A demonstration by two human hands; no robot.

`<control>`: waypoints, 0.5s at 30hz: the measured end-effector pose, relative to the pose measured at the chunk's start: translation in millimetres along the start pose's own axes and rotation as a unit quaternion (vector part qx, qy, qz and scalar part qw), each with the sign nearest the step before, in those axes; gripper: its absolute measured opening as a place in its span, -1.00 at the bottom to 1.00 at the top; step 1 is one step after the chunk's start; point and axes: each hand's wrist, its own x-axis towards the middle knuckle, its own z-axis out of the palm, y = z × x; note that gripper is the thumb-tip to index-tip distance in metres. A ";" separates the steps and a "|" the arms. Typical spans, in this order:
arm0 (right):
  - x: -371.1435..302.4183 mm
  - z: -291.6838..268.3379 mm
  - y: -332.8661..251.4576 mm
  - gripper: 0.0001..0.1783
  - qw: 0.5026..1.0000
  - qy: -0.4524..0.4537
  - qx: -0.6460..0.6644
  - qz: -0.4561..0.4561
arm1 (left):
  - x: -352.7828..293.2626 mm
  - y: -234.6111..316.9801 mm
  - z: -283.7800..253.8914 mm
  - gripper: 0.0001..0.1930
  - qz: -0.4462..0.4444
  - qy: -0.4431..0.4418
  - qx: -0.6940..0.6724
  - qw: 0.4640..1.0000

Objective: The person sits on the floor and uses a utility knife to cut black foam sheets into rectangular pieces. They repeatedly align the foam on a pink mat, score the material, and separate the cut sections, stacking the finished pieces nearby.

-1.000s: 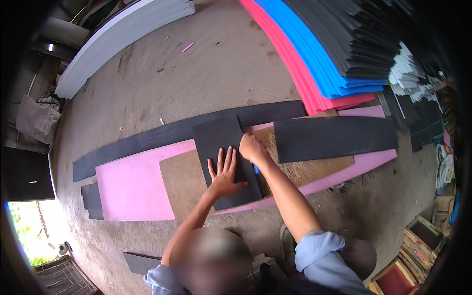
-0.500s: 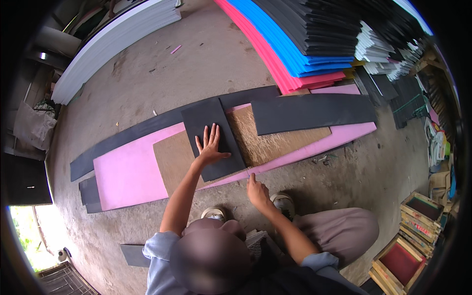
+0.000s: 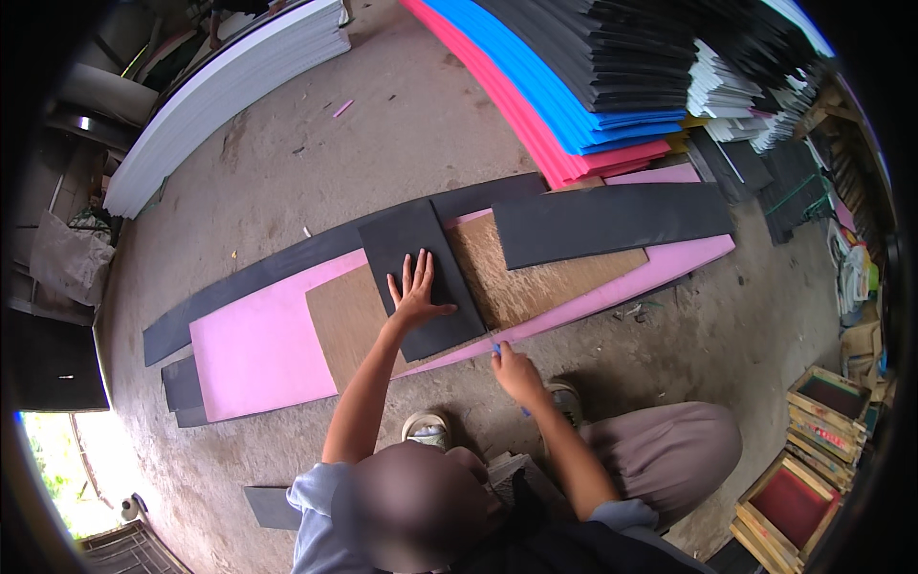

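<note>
My left hand (image 3: 415, 298) lies flat with fingers spread on a black rectangular foam sheet (image 3: 397, 234), pressing near its middle. That sheet rests across a worn brown board (image 3: 564, 289), which lies on a long pink foam sheet (image 3: 251, 352). My right hand (image 3: 519, 377) is closed around a slim blue tool (image 3: 496, 351), just off the near right corner of the black sheet, by the pink edge. Most of the tool is hidden in the fist, so its kind cannot be made out. A black foam strip (image 3: 612, 222) covers the board's right part.
Another long black strip (image 3: 277, 273) runs along the far side. Tall stacks of pink-red, blue and black sheets (image 3: 574, 120) stand far right; a white stack (image 3: 229, 100) stands far left. Wooden frames (image 3: 789, 502) sit at near right. At top left another person's arm (image 3: 216, 27) shows.
My right hand has drawn slightly right, away from the black sheet's corner, and its extended index finger has curled in. My left hand stays on the sheet. Another person's arm has appeared at top left.
</note>
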 end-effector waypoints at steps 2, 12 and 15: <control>16.7 -34.9 -3.2 -0.74 0.990 -0.105 0.094 0.019 | -3.8 -4.7 0.0 0.21 -0.004 0.005 -0.001 1.000; 226.4 -63.6 -85.9 -0.70 0.990 0.133 0.041 -0.022 | -2.0 6.6 -0.4 0.18 0.021 0.036 -0.028 0.999; 248.1 -40.3 -98.5 -0.71 0.994 0.107 0.006 -0.007 | -7.8 3.2 -4.1 0.18 0.008 0.030 -0.027 0.999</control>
